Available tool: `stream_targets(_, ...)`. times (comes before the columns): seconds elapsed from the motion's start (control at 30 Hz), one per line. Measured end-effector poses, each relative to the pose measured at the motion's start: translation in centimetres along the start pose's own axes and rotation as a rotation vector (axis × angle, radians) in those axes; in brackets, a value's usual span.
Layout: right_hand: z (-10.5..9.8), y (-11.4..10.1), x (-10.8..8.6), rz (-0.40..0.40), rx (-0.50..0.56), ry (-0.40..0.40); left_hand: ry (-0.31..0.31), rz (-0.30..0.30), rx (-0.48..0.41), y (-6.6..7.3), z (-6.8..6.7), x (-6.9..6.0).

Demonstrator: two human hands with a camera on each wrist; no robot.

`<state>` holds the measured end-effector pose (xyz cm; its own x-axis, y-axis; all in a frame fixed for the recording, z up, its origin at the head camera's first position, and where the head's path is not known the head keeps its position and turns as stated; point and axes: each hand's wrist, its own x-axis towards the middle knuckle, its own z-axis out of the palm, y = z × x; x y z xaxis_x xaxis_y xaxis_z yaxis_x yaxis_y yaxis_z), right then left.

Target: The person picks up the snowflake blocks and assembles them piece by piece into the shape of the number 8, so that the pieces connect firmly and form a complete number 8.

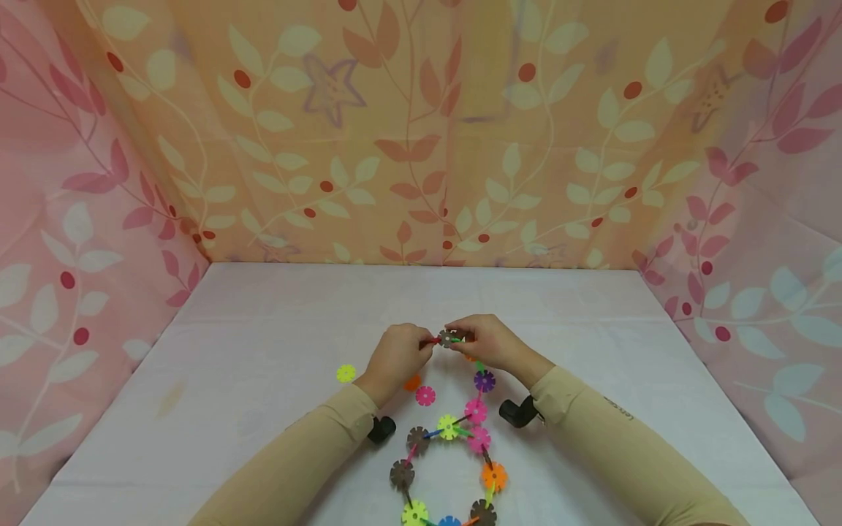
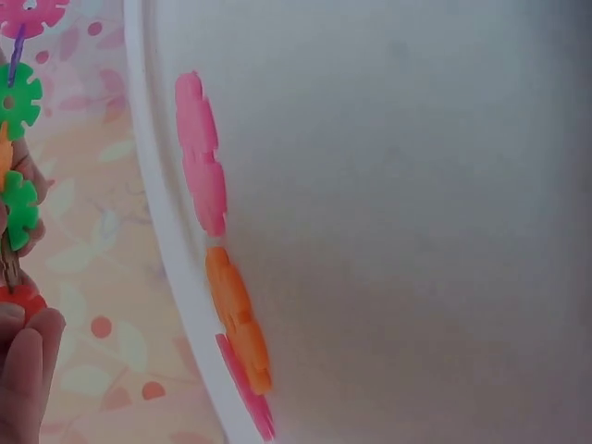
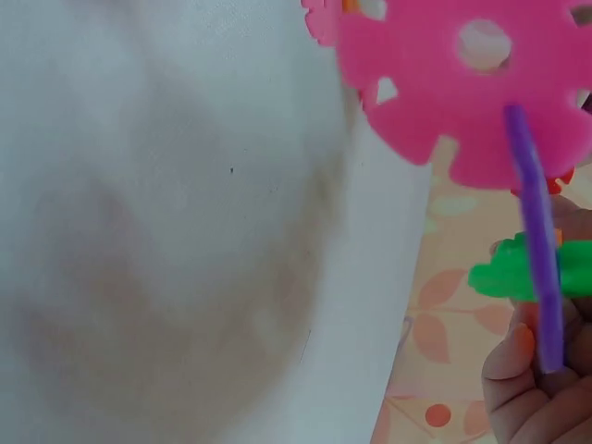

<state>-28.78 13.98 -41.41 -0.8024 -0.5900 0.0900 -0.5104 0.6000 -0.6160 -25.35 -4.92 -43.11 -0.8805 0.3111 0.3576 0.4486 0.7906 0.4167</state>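
Observation:
My left hand (image 1: 401, 358) pinches a red interlocking disc (image 2: 18, 301) between thumb and fingers. That disc meets a brown disc (image 1: 446, 338) at the end of a linked chain. My right hand (image 1: 490, 343) grips the same chain close by, around a green disc (image 3: 518, 268). Below the right hand, the chain runs down through a purple disc (image 1: 484, 380) and a pink disc (image 1: 476, 410). It joins a ring of linked discs, with a yellow-green disc (image 1: 449, 427) at its top. The ring's lower part is cut off by the head view's edge.
Loose discs lie on the white table (image 1: 263, 329): a yellow one (image 1: 346, 373) left of the left hand, a pink one (image 1: 425, 396) and an orange one (image 1: 412, 383) beneath it. Patterned cloth walls (image 1: 408, 146) stand behind and at both sides.

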Motion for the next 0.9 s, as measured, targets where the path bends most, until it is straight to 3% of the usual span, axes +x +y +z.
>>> stream_targets(0.23, 0.1, -0.2, 0.1, 0.055, 0.033, 0.014, 0.040, 0.041, 0.053, 0.2, 0.1, 0.2)
stream_targets(0.47, 0.2, -0.3, 0.2, 0.113, 0.095, 0.059, 0.103, 0.059, 0.036, 0.0, 0.1, 0.3)
stream_targets(0.9, 0.2, 0.2, 0.0, 0.106, 0.109, 0.030, 0.089, 0.056, 0.019, -0.8, 0.1, 0.3)
